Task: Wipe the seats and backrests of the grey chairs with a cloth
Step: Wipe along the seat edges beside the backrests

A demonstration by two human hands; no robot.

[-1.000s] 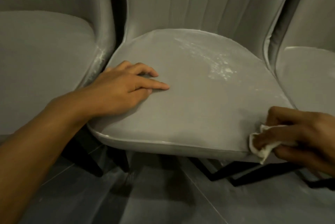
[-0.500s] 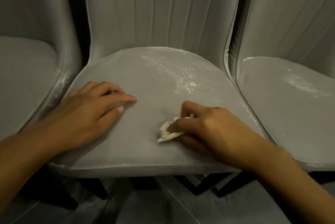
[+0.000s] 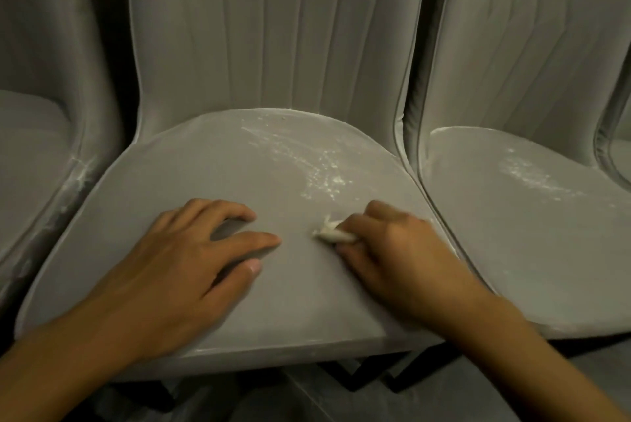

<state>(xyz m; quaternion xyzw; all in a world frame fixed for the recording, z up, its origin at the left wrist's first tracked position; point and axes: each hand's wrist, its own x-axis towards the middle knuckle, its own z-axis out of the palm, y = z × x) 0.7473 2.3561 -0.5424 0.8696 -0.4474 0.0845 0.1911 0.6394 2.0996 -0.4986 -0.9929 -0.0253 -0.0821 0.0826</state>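
The middle grey chair's seat (image 3: pixel 211 169) fills the centre, with its ribbed backrest (image 3: pixel 273 29) behind. White dust (image 3: pixel 321 176) streaks the seat's far right part. My right hand (image 3: pixel 392 251) grips a small crumpled white cloth (image 3: pixel 331 232) and presses it on the seat just below the dust. My left hand (image 3: pixel 191 261) rests flat on the seat's left half, fingers spread and slightly bent.
A grey chair (image 3: pixel 34 148) stands close on the left, with white smears on its side rim. Another grey chair (image 3: pixel 529 210) stands on the right, dusty on its seat. Black chair legs (image 3: pixel 362 377) and a grey tiled floor (image 3: pixel 273 401) lie below the seat's front edge.
My right hand carried the cloth from the seat's front right corner onto the seat and up toward the dust. The view tilted up and shifted right. My left hand stayed resting on the seat.
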